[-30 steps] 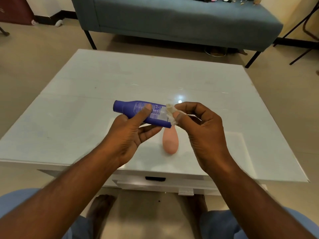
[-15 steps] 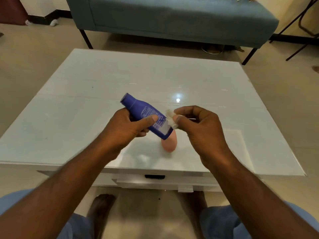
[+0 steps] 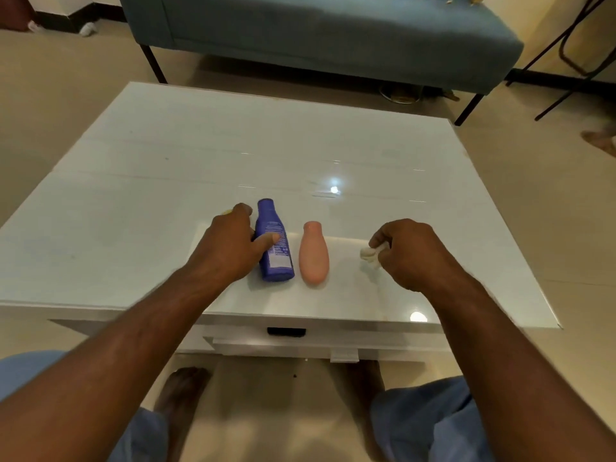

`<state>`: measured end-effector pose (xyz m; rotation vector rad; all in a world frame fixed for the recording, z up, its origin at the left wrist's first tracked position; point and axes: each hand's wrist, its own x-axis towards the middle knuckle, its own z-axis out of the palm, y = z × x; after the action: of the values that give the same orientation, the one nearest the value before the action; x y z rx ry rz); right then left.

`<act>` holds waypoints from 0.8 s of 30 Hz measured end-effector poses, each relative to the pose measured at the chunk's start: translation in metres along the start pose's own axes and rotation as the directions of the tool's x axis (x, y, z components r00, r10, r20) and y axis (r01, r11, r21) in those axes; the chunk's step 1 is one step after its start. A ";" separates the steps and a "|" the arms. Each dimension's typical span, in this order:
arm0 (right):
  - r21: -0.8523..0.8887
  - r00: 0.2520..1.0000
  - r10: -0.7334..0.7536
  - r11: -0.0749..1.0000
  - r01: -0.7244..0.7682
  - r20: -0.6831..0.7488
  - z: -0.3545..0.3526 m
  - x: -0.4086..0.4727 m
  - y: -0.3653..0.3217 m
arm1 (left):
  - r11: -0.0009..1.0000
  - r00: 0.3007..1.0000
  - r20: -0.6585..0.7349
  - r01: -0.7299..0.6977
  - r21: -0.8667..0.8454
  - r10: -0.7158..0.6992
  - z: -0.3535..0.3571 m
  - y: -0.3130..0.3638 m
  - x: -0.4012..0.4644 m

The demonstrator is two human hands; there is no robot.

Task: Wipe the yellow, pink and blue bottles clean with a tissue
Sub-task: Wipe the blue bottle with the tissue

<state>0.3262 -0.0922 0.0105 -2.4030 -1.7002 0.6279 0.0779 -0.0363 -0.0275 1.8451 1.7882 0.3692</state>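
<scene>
Nearest you, the table's front edge (image 3: 300, 315) runs just short of both wrists, so there's little room to pull things closer. Your left hand (image 3: 230, 251) lies on the table, thumb touching the side of the blue bottle (image 3: 274, 241); the fingers curl loosely and look to be around something yellow (image 3: 227, 212) peeking out at the fingertips, likely the yellow bottle, though it's mostly hidden, so I can't tell if it's gripped. Your right hand (image 3: 413, 253) pinches the crumpled tissue (image 3: 369, 253) low over the table, well right of the bottles. The blue bottle lies flat, long axis pointing away from you, cap at the far end. The pink bottle (image 3: 313, 253) lies just beside it on the right, parallel, not touching, between your hands. Whichever bottle comes next, the left hand is nearer. Beyond the bottles is wide open tabletop, then floor and a blue sofa (image 3: 333, 35).
</scene>
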 end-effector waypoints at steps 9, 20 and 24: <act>-0.121 0.975 -0.088 0.986 0.114 0.203 0.014 -0.012 -0.015 | 0.985 0.993 0.007 -0.120 0.124 0.120 -0.002 -0.002 -0.005; -0.217 0.969 -0.130 0.960 0.176 0.210 0.018 -0.009 -0.014 | 0.887 0.975 0.003 -0.205 0.415 0.224 -0.020 -0.001 -0.015; -0.230 0.969 -0.137 0.956 0.184 0.204 0.019 -0.009 -0.014 | 0.880 0.974 0.003 -0.205 0.428 0.225 -0.021 -0.003 -0.016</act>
<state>0.3041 -0.0982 0.0008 -2.3916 -2.1444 0.6698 0.0630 -0.0480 -0.0090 2.3696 1.8029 0.1011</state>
